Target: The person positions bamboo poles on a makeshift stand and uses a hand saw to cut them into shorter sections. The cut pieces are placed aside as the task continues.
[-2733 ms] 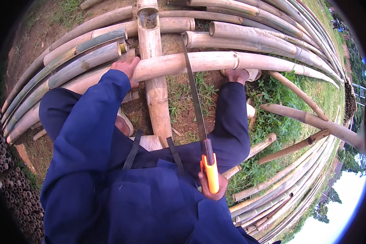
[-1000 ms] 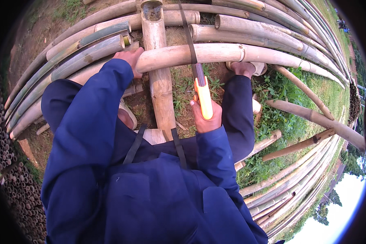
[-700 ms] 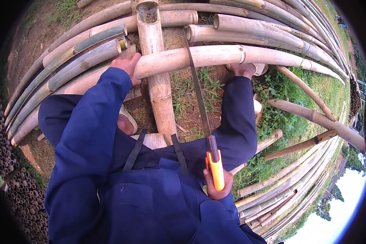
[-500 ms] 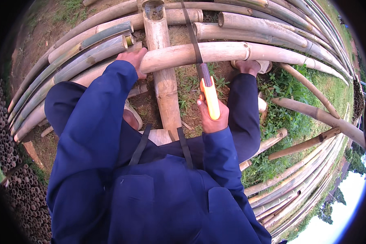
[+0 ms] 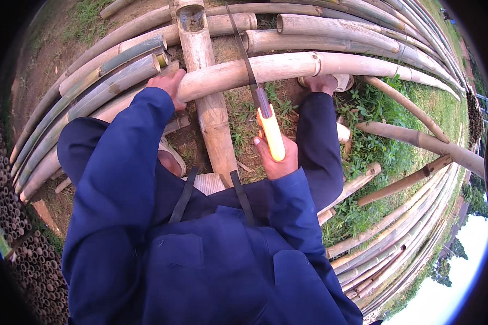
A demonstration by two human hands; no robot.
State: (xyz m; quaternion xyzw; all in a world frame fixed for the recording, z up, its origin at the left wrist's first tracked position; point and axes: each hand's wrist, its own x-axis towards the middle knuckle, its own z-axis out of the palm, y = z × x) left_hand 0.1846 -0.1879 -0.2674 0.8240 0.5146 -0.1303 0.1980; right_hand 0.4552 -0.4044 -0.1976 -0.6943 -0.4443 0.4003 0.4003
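Note:
My right hand [image 5: 279,156] is wrapped round the orange-yellow handle of a hand saw [image 5: 271,135]. Its long, dark blade runs away from me and lies across a pale bamboo pole [image 5: 225,76], a little right of the pole's near-left end. That pole rests crosswise over a thicker bamboo log [image 5: 214,122] with an open hollow at its far end. At the pole's left end my left hand [image 5: 167,86] grips the bamboo, its fingers partly hidden on the far side. Whether the blade has cut into the pole cannot be made out.
Several bamboo poles [image 5: 331,30] lie beyond the work, with more to the left [image 5: 114,76]. Propped poles [image 5: 423,142] cross at the right, above green weeds [image 5: 385,119]. Stacked bamboo ends [image 5: 38,271] fill the lower left. My feet stand either side of the log.
The saw has slid slightly toward me across the pole, still in my right hand. My left hand keeps its place on the pole's end. The whole view has shifted a little.

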